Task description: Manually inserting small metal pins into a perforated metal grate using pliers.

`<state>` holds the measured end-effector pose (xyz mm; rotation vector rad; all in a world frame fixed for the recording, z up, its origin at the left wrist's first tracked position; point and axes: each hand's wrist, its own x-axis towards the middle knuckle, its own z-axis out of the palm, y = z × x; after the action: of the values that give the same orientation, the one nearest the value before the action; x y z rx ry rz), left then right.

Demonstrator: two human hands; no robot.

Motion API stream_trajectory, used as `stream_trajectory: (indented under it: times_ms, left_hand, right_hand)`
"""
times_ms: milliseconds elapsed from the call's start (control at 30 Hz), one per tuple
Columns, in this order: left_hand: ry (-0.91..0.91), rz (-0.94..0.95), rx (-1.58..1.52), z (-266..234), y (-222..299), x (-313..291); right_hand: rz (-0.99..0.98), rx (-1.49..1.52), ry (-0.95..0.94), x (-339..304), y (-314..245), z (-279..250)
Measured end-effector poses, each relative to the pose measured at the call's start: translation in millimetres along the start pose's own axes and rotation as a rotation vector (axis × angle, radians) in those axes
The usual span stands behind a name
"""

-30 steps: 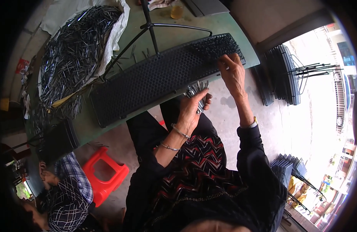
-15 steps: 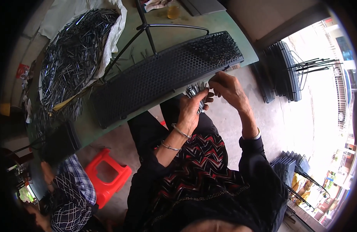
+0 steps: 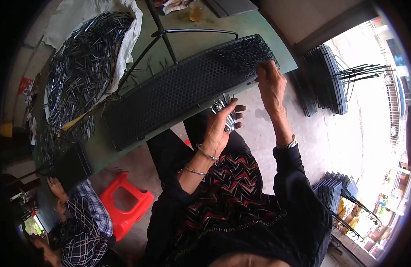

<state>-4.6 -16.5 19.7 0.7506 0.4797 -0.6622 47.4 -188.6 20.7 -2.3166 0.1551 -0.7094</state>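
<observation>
My left hand (image 3: 216, 127) is wrapped round a bundle of thin metal strips (image 3: 224, 111), their ends poking out past the thumb. It hovers just off the near edge of a long black perforated panel (image 3: 169, 89), which lies slanted on the table. My right hand (image 3: 272, 84) is closed in a pinch at the panel's right end. Whatever its fingertips hold is hidden. Small dark pieces (image 3: 243, 51) crowd the holes at that end, while the holes along the left and middle show bare.
A white sack (image 3: 133, 40) full of loose metal strips (image 3: 87, 66) lies open on the green table (image 3: 192, 44). Black bars (image 3: 161, 33) rise behind the panel. A glass (image 3: 196, 13) stands beyond. A red stool (image 3: 125, 204) and a co-worker's hand (image 3: 57, 189) are at left; racks (image 3: 328, 80) stand right.
My right hand has moved from beside the bundle up and right to the panel's right end. My left hand keeps the bundle, its fingers slightly loosened. The co-worker's hand has shifted onto the dark panel there.
</observation>
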Motion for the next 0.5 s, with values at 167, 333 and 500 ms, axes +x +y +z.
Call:
stream_trajectory:
  times_ms: [167, 333, 500]
  left_hand:
    - [-0.021, 0.028, -0.009, -1.7, -2.7, 2.7]
    - [-0.061, 0.026, -0.025, -3.1, -0.8, 1.3]
    - [-0.085, 0.075, -0.042, -7.1, -4.1, 3.6]
  right_hand:
    - [0.035, -0.027, -0.045, -1.9, -3.0, 0.7]
    - [-0.085, -0.262, -0.064, -7.3, 10.1, 8.2]
    - [-0.076, -0.295, -0.105, -6.7, -0.6, 2.5]
